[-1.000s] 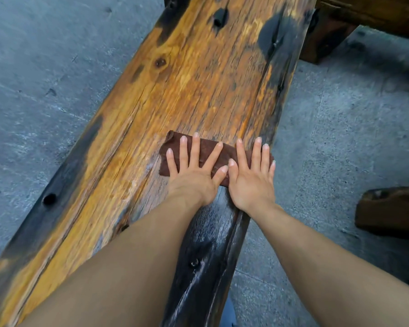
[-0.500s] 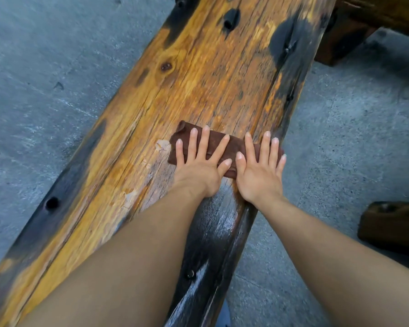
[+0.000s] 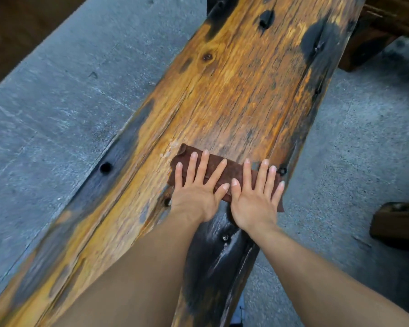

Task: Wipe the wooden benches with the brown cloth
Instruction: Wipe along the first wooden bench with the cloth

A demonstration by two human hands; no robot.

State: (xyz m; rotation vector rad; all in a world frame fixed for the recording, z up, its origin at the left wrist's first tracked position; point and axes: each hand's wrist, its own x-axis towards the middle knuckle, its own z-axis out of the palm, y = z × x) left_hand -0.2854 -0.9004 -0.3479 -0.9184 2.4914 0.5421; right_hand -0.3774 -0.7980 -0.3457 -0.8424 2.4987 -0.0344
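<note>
Head view: the brown cloth [image 3: 234, 171] has been drawn back along the tabletop [image 3: 234, 102] toward the person over the last second. A pale chipped spot [image 3: 171, 148], which lay beside the cloth's near left corner, is now seen just off its far left corner. The stroke is judged to be a return pass over one strip of the plank. The long run of orange wood beyond the cloth is presumably yet to be covered, so the wiping is taken to be far from finished.

The cloth is laid flat as a folded band across the right part of the tabletop. Its right end reaches the dark edge and appears to overhang it slightly. It is pressed down by the left hand [image 3: 194, 199] and the right hand [image 3: 253, 204], set side by side with the thumbs nearly touching. The fingers [image 3: 200, 166] are held straight and splayed wide on top of the cloth; nothing is gripped or pinched. Most fingertips lie near the cloth's far edge, while both palms cover its near edge. A dark screw hole [image 3: 282, 171] is seen just beside the right fingertips.
</note>
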